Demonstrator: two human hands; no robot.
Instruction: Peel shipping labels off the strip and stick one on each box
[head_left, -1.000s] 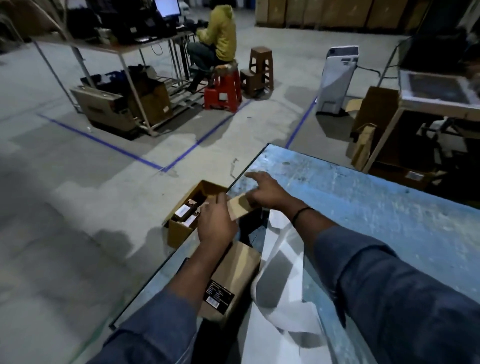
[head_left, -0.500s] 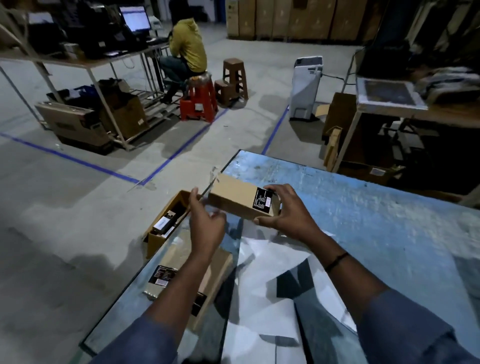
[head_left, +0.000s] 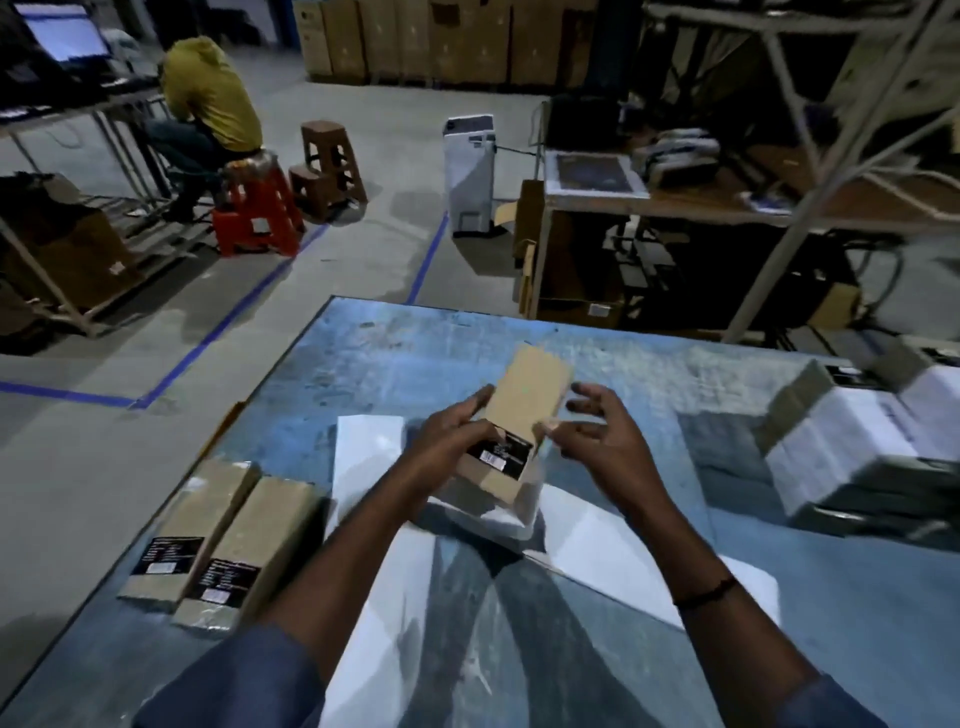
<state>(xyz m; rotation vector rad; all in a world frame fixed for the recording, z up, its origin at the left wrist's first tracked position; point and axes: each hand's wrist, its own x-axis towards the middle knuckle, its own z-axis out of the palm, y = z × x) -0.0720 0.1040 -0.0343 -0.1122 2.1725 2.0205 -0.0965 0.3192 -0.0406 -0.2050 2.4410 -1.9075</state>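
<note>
A slim brown cardboard box (head_left: 530, 400) with a black product sticker near its close end is held above the blue table (head_left: 405, 353). My left hand (head_left: 452, 441) grips its near left side. My right hand (head_left: 597, 441) is at the box's right edge, thumb touching it and the fingers spread loosely. Under both hands lies the white label strip (head_left: 597, 551), running toward me across the table. Two more brown boxes (head_left: 228, 535) with black stickers lie side by side at the table's left edge.
A stack of boxes with white labels (head_left: 852, 457) sits at the table's right. Beyond the table is bare concrete floor with blue tape lines (head_left: 228, 322). A person in a yellow top (head_left: 208, 98) sits on a red stool at a far desk. Shelving (head_left: 675, 218) stands at the back right.
The box has moved from the table's left edge to the middle, turned lengthwise away from me. My right hand has loosened from its grip on the box's end. The view swung right.
</note>
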